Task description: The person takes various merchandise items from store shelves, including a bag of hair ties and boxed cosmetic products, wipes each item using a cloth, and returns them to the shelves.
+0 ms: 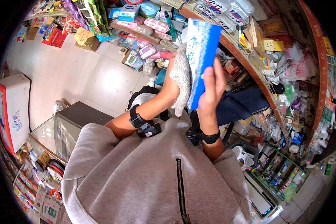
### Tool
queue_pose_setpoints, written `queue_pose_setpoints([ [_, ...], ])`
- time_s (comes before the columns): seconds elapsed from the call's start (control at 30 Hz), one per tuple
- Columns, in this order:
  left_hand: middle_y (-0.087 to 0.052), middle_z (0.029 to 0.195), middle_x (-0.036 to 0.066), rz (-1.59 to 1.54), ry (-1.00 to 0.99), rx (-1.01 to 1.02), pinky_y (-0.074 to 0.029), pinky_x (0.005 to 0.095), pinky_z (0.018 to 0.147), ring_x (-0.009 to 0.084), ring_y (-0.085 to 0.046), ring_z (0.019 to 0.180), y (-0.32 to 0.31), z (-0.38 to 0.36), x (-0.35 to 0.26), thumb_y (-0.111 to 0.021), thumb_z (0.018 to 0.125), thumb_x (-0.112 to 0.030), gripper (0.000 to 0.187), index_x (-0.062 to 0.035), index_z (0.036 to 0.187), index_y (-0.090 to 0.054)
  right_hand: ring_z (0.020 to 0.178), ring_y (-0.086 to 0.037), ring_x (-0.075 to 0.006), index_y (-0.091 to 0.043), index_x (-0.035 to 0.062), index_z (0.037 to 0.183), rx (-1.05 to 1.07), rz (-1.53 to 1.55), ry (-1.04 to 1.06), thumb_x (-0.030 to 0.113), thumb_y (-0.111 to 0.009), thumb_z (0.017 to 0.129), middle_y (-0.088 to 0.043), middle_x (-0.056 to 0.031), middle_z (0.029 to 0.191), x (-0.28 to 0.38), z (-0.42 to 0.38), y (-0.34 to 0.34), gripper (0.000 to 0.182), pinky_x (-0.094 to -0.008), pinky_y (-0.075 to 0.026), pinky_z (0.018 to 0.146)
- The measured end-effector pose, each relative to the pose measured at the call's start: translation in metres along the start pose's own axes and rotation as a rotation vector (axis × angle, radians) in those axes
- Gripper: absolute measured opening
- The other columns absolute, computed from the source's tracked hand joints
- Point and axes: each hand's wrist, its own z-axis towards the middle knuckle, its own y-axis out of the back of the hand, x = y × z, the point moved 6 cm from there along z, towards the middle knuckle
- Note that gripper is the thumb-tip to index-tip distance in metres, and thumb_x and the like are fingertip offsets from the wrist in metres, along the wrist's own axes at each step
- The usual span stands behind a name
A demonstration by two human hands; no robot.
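Note:
Held upright in front of my chest is a flat blue-and-white packet, its print smeared by motion. My right hand grips its lower right side, thumb on the near face. A grey fluffy cloth hangs along the packet's left side and appears to touch it. Closed round that cloth is my left hand, its fingers mostly hidden behind it.
Crowded wooden shelves curve along the right. Packaged goods are heaped at the top. A glass display case and a white freezer with a red edge stand left, beside a tiled floor.

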Motion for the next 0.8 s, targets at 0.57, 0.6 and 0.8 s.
queue_pose_setpoints([
  [0.57,-0.056,0.134,0.017,-0.075,0.203,0.08,-0.046,0.0368,0.103,0.0252,-0.06,0.116,-0.018,-0.012,-0.012,-0.027,0.105,-0.044,0.058,-0.0014,0.142,-0.04,0.088,-0.056,-0.0082,-0.057,-0.0021,0.123,-0.035,0.056,-0.084,0.015,-0.058,0.097,-0.063,-0.0021,0.102,-0.026,0.012,0.025,0.031,-0.0233,-0.045,0.078],
  [0.6,-0.056,0.133,0.017,-0.113,0.221,0.073,-0.046,0.0367,0.102,0.0251,-0.06,0.115,-0.018,-0.011,-0.012,-0.027,0.105,-0.044,0.058,-0.0014,0.142,-0.04,0.087,-0.056,-0.0079,-0.058,-0.0016,0.121,0.013,0.047,-0.1,0.016,-0.058,0.097,-0.064,-0.002,0.1,-0.026,0.01,0.021,0.03,-0.0233,-0.046,0.077],
  [0.8,-0.065,0.117,0.014,-0.075,0.187,-0.001,-0.053,0.0365,0.089,0.0233,-0.067,0.1,0.002,0.013,-0.016,-0.03,0.102,-0.051,0.059,-0.0049,0.131,-0.053,0.084,-0.054,-0.0056,-0.06,-0.0019,0.117,0.064,0.055,-0.164,0.014,-0.059,0.096,-0.064,-0.001,0.097,-0.031,-0.004,0.016,0.026,-0.0227,-0.044,0.074],
])
